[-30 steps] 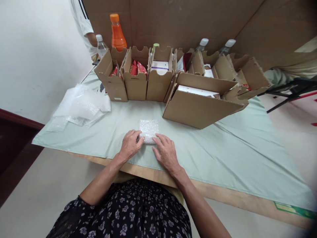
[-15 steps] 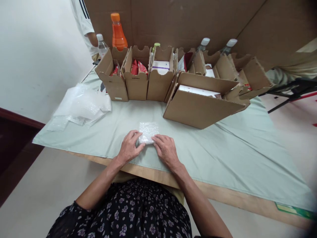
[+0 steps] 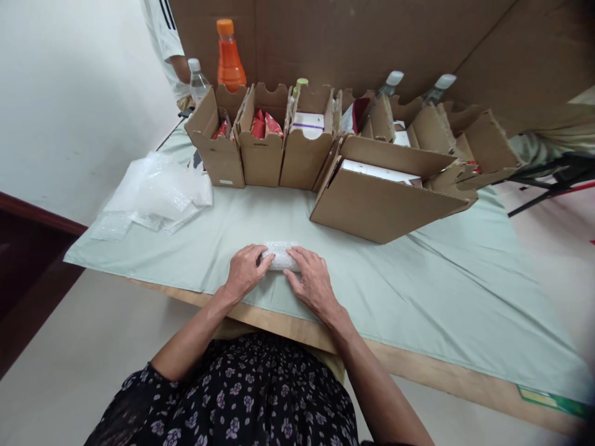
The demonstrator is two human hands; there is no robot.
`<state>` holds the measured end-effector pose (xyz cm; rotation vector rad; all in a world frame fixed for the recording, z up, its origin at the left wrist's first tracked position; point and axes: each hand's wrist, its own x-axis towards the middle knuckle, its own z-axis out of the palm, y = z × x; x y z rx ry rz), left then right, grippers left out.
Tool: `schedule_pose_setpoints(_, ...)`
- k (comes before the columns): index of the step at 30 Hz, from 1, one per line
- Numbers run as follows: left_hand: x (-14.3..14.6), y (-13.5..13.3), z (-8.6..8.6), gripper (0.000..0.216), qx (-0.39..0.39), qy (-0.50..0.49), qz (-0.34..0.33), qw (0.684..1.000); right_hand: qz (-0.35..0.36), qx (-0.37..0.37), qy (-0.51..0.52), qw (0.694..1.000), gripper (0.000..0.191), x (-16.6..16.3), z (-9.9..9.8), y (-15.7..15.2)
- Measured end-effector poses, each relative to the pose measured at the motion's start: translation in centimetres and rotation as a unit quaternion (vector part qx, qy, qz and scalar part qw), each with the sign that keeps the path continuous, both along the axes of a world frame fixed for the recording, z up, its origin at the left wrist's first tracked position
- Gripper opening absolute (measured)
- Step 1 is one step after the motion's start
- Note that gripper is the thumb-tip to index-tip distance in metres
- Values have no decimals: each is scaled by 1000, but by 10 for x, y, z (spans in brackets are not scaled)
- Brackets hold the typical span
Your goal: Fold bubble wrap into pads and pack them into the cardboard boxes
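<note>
Now both hands sit on a small bubble-wrap bundle (image 3: 280, 255) on the green cloth (image 3: 418, 291), near the table's front edge. The left hand (image 3: 244, 272) has its fingers curled over the bundle's left end; the right hand (image 3: 312, 282) lies over its right end with fingers pressed on top. Each hand grips the bundle, which looks like a short roll lying crosswise between them.

Behind them, well apart, stands a row of open cardboard boxes (image 3: 260, 145), some holding red packets (image 3: 261, 126) and one a white carton (image 3: 309, 121). A larger flat box (image 3: 381, 207) lies tilted to the right. A heap of clear bubble wrap (image 3: 155, 195) rests at the cloth's left corner. An orange bottle (image 3: 229, 57) and clear bottles (image 3: 198, 79) stand behind the boxes, before a cardboard wall (image 3: 348, 43). Another person's white sleeve (image 3: 162, 34) shows at the far left.
</note>
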<state>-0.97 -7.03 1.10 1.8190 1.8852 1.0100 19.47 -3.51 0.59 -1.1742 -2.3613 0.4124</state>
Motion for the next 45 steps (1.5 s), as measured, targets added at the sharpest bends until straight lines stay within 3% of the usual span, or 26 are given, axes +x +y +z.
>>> schedule_pose_setpoints(4,2,-2,-2,29,10,-33,28,999,-11,-26,-13,1000,39,-3,-5,8)
schedule_pose_setpoints(10,10,-37,-9,50,-20,-204,79,976,-34,-36,13,999,36,-3,-9,7)
schedule_pose_setpoints(13,15,-44,-14,60,-52,-298,65,951,-39,-59,52,996,33,-7,-8,1)
schedule_pose_setpoints(17,19,-36,-17,68,-73,-434,75,895,-54,-100,115,987,31,-11,-3,-10)
schedule_pose_setpoints(23,24,-28,-7,65,-112,-552,93,821,-97,-185,224,952,31,-7,1,-23)
schedule_pose_setpoints(27,35,-26,3,47,-152,-567,26,809,-101,-204,263,938,31,-11,0,-34)
schedule_pose_setpoints(31,41,-23,9,40,-178,-590,-14,788,-88,-191,259,943,28,-10,0,-41)
schedule_pose_setpoints(34,42,-22,17,43,-155,-567,0,809,-72,-178,249,949,35,5,8,-35)
schedule_pose_setpoints(38,45,-23,32,37,-164,-434,-59,884,-19,-242,257,935,77,26,32,-17)
schedule_pose_setpoints(39,48,-23,35,34,-167,-398,-83,898,3,-261,247,933,75,30,40,-13)
schedule_pose_setpoints(41,52,-21,39,27,-166,-333,-121,920,28,-273,207,939,51,36,56,-6)
schedule_pose_setpoints(43,54,-16,43,26,-156,-282,-160,933,29,-252,165,953,25,45,74,0)
schedule_pose_setpoints(45,52,-6,49,35,-108,-234,-195,946,15,-209,154,966,17,62,96,6)
